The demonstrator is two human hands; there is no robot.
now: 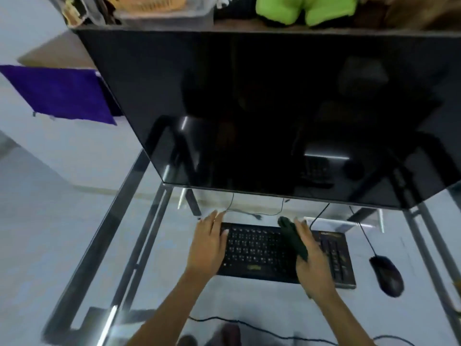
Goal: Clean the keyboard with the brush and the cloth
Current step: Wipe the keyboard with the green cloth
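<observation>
A black keyboard lies on a glass desk just in front of a big dark monitor. My left hand rests flat on the keyboard's left end, fingers straight. My right hand holds a dark brush over the keys right of the middle; the brush points away from me toward the monitor. A purple cloth hangs at the far left, away from the desk.
The monitor fills the upper view and overhangs the desk. A black mouse sits right of the keyboard, its cable running back. Thin cables lie behind the keyboard. Metal desk legs show through the glass. A shelf above holds a green item.
</observation>
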